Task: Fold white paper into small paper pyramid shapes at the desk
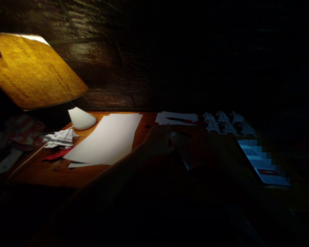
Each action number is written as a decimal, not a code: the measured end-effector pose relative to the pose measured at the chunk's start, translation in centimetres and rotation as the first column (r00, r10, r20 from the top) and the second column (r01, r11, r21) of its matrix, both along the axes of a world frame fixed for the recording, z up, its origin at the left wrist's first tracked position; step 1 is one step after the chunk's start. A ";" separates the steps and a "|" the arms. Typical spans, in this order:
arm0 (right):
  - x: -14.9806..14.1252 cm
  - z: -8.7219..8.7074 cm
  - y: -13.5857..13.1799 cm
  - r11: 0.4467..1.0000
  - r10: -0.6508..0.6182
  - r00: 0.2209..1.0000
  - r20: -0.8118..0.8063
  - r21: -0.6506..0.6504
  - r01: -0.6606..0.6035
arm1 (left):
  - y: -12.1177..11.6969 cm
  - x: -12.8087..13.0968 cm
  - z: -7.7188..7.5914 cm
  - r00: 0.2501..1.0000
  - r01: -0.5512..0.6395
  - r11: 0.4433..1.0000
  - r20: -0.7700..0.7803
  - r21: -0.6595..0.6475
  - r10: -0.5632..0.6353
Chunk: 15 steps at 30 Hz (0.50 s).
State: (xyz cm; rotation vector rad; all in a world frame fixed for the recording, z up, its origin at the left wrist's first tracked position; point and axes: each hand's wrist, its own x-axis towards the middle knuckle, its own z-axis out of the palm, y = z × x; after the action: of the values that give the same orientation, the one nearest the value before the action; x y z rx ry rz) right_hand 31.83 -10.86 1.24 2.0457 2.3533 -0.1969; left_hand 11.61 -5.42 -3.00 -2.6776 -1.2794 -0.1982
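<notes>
My left hand (161, 140) reaches over the wooden table from the lower left, in deep shadow. Its fingers look closed at the edge of a small piece of white paper (180, 145), whose lower part fades into the dark. My right hand cannot be made out in the darkness around that paper. Just beyond my left hand, a knife or scissors with a dark blade and red handle (186, 121) lies on white sheets (164, 118). To the left of my forearm lies a stack of blank white paper (110, 137), lit by the lamp.
A lamp with a yellow shade (36, 72) and white base (81, 118) stands at the left. Near it are a folded paper shape (61, 138) and a red item (58, 154). Several folded paper shapes (228, 126) sit back right, behind a phone with a lit screen (260, 159).
</notes>
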 end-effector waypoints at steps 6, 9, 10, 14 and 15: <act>0.9 0.1 -0.5 0.995 -0.074 0.997 -0.012 0.069 0.074 | -0.1 -0.3 0.4 0.998 -0.045 0.999 -0.034 0.009 0.045; 1.1 0.1 -0.5 0.996 -0.064 0.998 -0.022 0.061 0.065 | -0.1 -0.3 0.2 0.999 -0.044 0.999 -0.025 0.008 0.045; 1.2 0.1 -0.4 0.997 -0.059 0.998 -0.027 0.057 0.060 | 0.0 -0.3 0.1 0.999 -0.044 0.999 -0.020 0.008 0.044; 1.4 -0.1 -0.3 0.998 -0.044 0.998 -0.042 0.053 0.046 | 0.1 -0.4 0.0 0.999 -0.042 0.999 -0.004 0.008 0.042; 1.5 -0.1 -0.2 0.997 -0.045 0.998 -0.045 0.055 0.047 | 0.1 -0.4 0.0 0.999 -0.049 0.999 -0.003 0.006 0.049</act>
State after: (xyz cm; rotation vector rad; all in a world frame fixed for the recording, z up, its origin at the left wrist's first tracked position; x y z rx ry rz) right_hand 33.31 -11.10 1.09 2.1436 2.3649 -0.1811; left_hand 11.17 -5.36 -3.00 -2.6376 -1.3399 -0.1912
